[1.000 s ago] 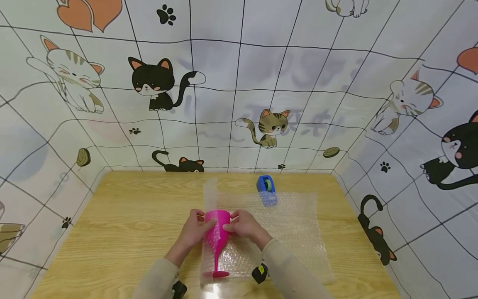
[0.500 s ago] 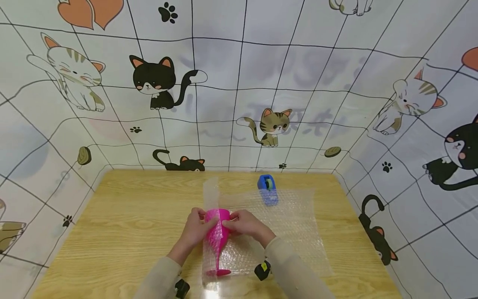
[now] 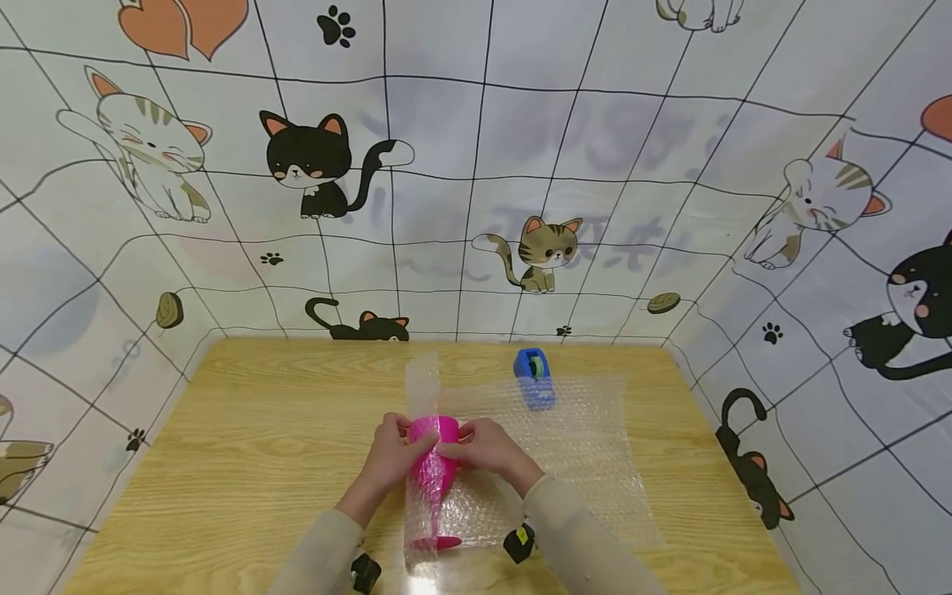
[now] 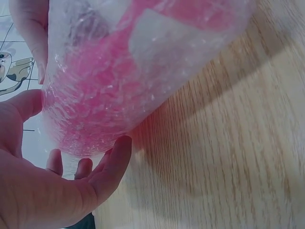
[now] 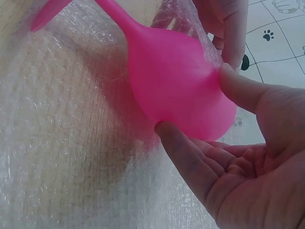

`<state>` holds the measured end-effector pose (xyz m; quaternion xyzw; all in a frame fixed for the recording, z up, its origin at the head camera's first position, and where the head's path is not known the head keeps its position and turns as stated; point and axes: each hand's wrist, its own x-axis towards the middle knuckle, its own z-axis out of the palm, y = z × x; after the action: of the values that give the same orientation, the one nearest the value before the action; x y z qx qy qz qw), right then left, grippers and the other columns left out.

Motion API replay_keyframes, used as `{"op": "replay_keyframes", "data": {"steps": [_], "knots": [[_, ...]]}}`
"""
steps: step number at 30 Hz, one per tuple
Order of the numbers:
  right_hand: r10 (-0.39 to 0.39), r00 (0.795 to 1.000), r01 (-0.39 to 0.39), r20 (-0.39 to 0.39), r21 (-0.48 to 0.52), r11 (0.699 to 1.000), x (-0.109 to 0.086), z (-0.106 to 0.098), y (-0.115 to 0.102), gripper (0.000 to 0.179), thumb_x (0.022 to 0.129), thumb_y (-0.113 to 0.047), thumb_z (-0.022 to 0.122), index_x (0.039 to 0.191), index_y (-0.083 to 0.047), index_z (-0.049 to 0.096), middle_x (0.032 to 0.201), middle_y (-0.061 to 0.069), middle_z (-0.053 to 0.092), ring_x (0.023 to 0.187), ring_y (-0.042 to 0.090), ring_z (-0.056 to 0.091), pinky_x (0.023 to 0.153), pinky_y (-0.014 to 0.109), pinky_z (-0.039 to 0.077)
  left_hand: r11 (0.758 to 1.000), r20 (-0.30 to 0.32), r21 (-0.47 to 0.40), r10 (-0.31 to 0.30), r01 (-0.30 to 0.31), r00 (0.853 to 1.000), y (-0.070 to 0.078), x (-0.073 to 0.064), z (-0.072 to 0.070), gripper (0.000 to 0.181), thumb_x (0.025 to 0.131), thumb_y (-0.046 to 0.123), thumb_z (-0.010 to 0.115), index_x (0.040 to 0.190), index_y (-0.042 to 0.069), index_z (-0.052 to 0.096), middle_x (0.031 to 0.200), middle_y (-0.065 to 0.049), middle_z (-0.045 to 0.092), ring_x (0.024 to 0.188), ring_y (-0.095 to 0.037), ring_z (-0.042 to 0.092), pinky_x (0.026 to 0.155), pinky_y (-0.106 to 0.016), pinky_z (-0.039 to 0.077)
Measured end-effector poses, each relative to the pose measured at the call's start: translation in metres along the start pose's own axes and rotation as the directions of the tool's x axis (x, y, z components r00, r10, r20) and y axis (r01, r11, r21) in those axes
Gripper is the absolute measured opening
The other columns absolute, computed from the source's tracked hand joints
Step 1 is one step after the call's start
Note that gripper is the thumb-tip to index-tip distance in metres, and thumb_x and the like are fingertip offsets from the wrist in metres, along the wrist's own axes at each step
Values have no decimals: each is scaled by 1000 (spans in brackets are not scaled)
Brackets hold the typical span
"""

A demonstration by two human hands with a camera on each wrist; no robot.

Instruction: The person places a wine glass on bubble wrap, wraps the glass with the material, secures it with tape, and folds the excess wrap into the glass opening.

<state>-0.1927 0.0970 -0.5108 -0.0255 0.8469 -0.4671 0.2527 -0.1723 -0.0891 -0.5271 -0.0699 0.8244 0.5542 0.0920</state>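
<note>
A pink goblet (image 5: 176, 76) lies on a sheet of bubble wrap (image 3: 580, 463), its bowl toward the back of the table and its foot toward the front. The wrap's left edge is folded over the goblet's left side, as the left wrist view (image 4: 105, 90) shows. My left hand (image 3: 392, 454) grips the wrapped side of the bowl between thumb and fingers. On the other side, my right hand (image 3: 491, 448) holds the bowl, its thumb on top at the wrap's edge and its fingers along the bare side.
A blue tape dispenser (image 3: 531, 368) stands at the back, partly under the far edge of the wrap. The wooden table (image 3: 283, 413) meets cat-patterned cloth walls (image 3: 439, 207) at the back and sides.
The folded wrap edge has shifted right and covers more of the goblet's bowl, stem and foot. My right thumb has moved slightly left over the bowl.
</note>
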Motion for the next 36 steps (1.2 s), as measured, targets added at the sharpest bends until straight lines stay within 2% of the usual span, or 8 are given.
{"op": "replay_keyframes", "data": {"steps": [6,13,16,26,31,36], "knots": [[-17,1000,17,19,-7,1000,-2,-1,-2,66,81,-45,76,122,5,59,100,11,70,87,25,70,79,42,59,1000,-3,19,-7,7,1000,1,-1,0,56,87,35,72,115,-2,40,118,-21,45,99,-26,51,81,-35,53],[-10,1000,10,-1,-34,999,0,2,0,58,78,-48,77,106,0,64,90,7,68,84,26,69,77,42,59,999,-5,21,-24,24,1000,3,-1,0,57,87,36,72,117,-1,40,120,-20,45,100,-27,52,82,-36,54],[-4,1000,3,-19,-42,999,0,4,-1,56,78,-48,78,104,-1,65,87,6,68,82,25,67,75,40,59,999,1,19,-34,34,999,4,-1,-1,58,87,38,71,118,0,40,120,-20,45,101,-27,52,82,-35,54],[21,997,-24,-71,-50,998,-3,10,-4,60,77,-53,76,112,-4,66,93,4,67,83,19,61,71,31,54,999,4,-1,-35,35,999,3,0,-4,53,89,36,69,116,-1,41,121,-21,45,99,-26,52,79,-32,52],[4,998,-4,-59,-4,1000,-4,11,-2,61,80,-49,75,116,-2,65,96,6,69,85,20,63,73,31,55,999,-3,-38,-25,25,1000,0,2,-6,41,95,30,61,117,-1,45,121,-22,49,103,-28,55,82,-36,52],[-10,999,12,-34,33,999,-1,13,4,59,82,-48,74,117,-1,65,95,5,70,86,19,64,77,33,56,996,25,-68,-55,56,998,0,-1,-11,47,93,31,64,123,-1,45,128,-23,48,109,-31,56,88,-40,54]]}}
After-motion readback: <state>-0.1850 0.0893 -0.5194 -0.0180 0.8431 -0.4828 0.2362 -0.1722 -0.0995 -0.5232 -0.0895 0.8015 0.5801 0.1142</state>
